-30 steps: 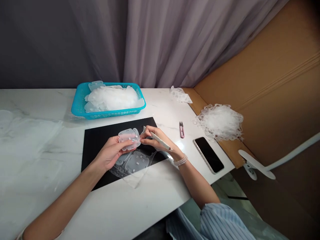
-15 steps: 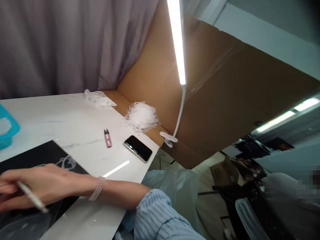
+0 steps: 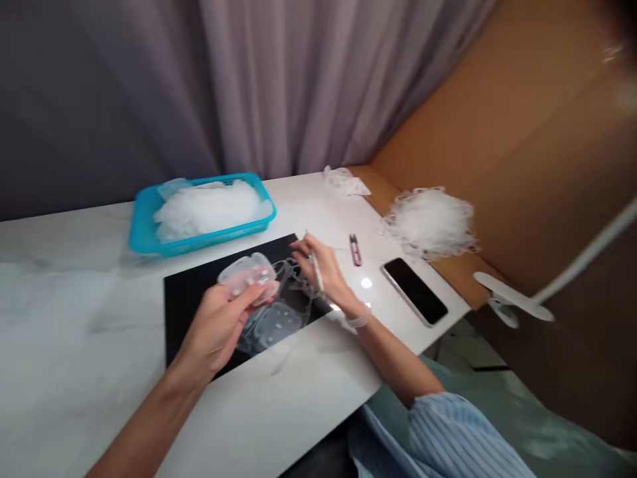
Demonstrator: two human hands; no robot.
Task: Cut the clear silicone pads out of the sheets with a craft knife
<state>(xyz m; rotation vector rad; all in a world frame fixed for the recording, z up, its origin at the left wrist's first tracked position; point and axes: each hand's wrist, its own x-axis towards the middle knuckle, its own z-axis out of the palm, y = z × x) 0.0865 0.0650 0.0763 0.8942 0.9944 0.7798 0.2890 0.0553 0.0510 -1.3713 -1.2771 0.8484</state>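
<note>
My left hand [image 3: 219, 325] grips a translucent plastic piece [image 3: 245, 271] with rounded corners between thumb and fingers, above the black mat [image 3: 186, 305]. A slim pale tool [image 3: 317, 273] lies in my right hand [image 3: 322, 269], whose fingers are partly spread over the mat's right side. Several similar clear plastic pieces [image 3: 279, 324] rest on the mat below and between the hands. Clear loops [image 3: 293, 269] lie beside my right fingers.
A blue basket [image 3: 219, 237] of white translucent material stands behind the mat. To the right are pink snips [image 3: 355, 250], a phone [image 3: 415, 291], a white stringy pile [image 3: 430, 222] and a clamp lamp [image 3: 512, 297]. A patterned white piece [image 3: 346, 182] lies near the curtain [image 3: 279, 86].
The view has swung left, bringing my left hand with its plastic piece and the whole basket into sight. My right hand still holds the pale tool.
</note>
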